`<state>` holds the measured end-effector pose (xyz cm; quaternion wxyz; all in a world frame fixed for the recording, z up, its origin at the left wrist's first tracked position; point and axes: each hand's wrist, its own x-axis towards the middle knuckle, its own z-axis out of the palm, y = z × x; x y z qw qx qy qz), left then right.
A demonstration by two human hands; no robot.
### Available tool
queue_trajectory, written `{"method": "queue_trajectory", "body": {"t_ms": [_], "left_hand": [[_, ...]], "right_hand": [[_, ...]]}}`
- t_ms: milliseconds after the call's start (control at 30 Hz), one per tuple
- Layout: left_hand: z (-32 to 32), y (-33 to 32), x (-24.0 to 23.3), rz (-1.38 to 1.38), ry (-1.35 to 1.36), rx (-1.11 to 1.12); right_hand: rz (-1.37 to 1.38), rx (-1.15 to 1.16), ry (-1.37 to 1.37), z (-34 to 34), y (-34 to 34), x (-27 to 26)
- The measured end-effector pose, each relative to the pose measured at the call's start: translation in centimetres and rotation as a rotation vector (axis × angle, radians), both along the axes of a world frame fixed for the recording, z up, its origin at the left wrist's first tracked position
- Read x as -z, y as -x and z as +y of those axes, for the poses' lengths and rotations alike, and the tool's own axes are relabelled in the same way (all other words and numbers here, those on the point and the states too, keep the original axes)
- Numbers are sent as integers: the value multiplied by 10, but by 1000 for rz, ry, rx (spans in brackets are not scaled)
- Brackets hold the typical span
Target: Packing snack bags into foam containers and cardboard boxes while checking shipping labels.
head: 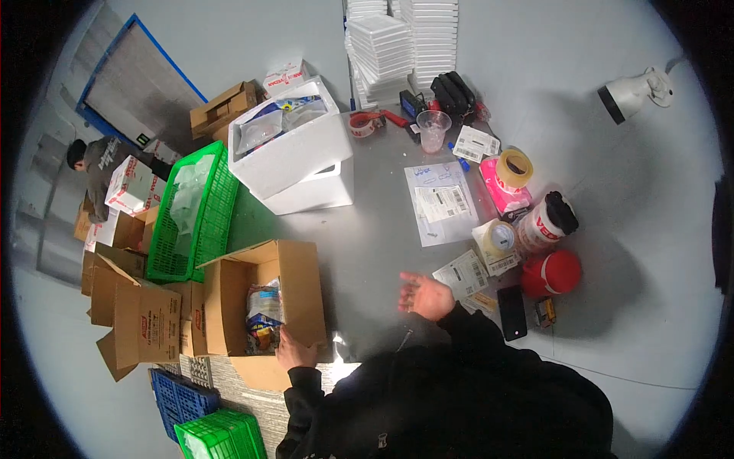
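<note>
An open cardboard box [301, 287] stands on the grey table [367, 252] in front of me, with plastic-wrapped packages [264, 310] inside. My left hand [296, 350] rests at the near edge of this box, its fingers over the rim; whether it grips the cardboard is unclear. My right hand [427, 295] hovers palm up over the table with its fingers apart and nothing in it. Beside it lie printed labels [463, 275] and a sheet of paper [441, 229]. Beyond the box, a white foam box [292, 166] holds ice packs or clear bags and other packages.
Tape rolls [514, 167], a red lidded jug [551, 273], a phone [511, 312] and a plastic cup [433, 132] stand or lie at right. Green crates [192, 212] and cardboard boxes [146, 321] crowd the left. Foam lids [381, 51] are stacked behind. Another person [109, 166] handles boxes far left.
</note>
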<state>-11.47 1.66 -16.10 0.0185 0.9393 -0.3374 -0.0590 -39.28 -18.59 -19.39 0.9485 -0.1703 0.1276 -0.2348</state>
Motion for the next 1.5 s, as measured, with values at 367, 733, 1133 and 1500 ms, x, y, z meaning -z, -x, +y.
{"method": "queue_trajectory", "body": {"t_ms": [367, 733, 1133, 1500], "left_hand": [[-1, 2, -1, 32, 7, -47], [-2, 1, 0, 51, 18, -41], [-8, 4, -12, 84, -7, -37], [2, -8, 9, 42, 14, 7]], "right_hand": [[-371, 109, -364, -9, -11, 15], [-520, 112, -272, -13, -2, 54], [-940, 169, 1, -12, -7, 75], [1598, 100, 1563, -201, 32, 62]]}}
